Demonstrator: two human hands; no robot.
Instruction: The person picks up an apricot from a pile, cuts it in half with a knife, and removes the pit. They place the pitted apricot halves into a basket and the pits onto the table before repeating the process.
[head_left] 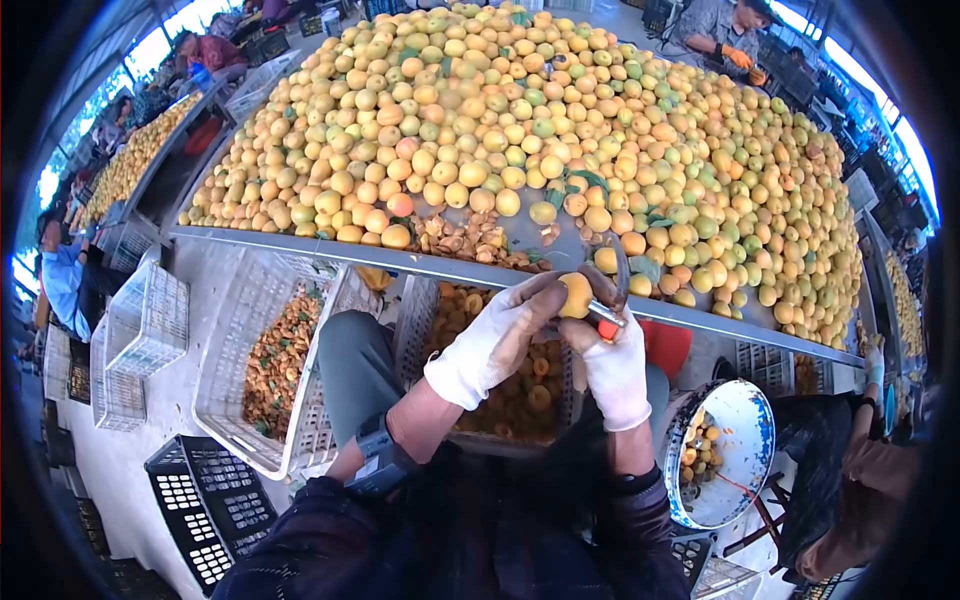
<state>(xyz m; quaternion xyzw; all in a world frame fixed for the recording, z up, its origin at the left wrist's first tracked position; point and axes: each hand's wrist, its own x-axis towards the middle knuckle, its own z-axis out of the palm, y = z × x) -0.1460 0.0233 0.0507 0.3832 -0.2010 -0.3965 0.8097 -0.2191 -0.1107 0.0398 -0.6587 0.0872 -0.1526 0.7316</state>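
Observation:
My left hand (497,342), in a white glove with a darkened thumb and fingers, is closed round a yellow apricot (575,296) just in front of the table edge. My right hand (612,368), gloved the same way, grips a small metal tool (606,314) with an orange-red part, its metal close against the fruit. The tool's exact kind is hard to make out. Behind my hands, a big heap of apricots (480,130) covers the metal table (470,218). Brown peelings or scraps (462,238) lie near the table's edge.
Below my hands stands a crate (412,315) of cut fruit. A white crate (215,385) of scraps is at left, near a black crate (215,505). A white-and-blue bucket (755,450) holds fruit pieces at right. Another person's arm (870,430) is at far right.

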